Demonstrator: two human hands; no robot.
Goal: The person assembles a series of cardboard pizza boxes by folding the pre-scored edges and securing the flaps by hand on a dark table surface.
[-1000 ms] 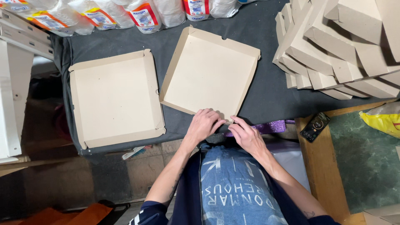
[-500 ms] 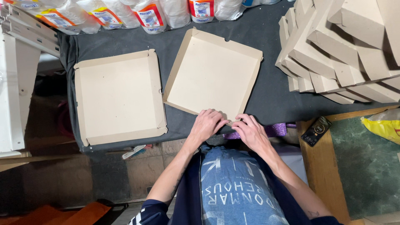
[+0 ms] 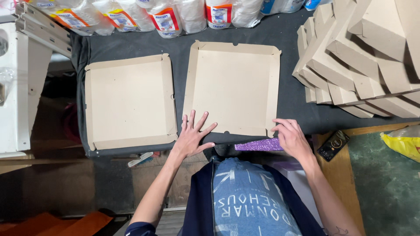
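Two shallow square cardboard box trays lie on a dark cloth-covered table. The right tray sits straight in front of me. My left hand rests flat with fingers spread on its near left corner. My right hand touches its near right corner with curled fingers, holding nothing. The left tray lies beside it, untouched.
A leaning stack of folded cardboard boxes fills the right side. Plastic-wrapped packs line the far edge. A dark phone lies on a wooden surface at the right, near a yellow bag. A purple glittery item sits below the tray.
The right tray has turned from tilted to square with the table edge. My hands have moved apart from its near middle to its two near corners.
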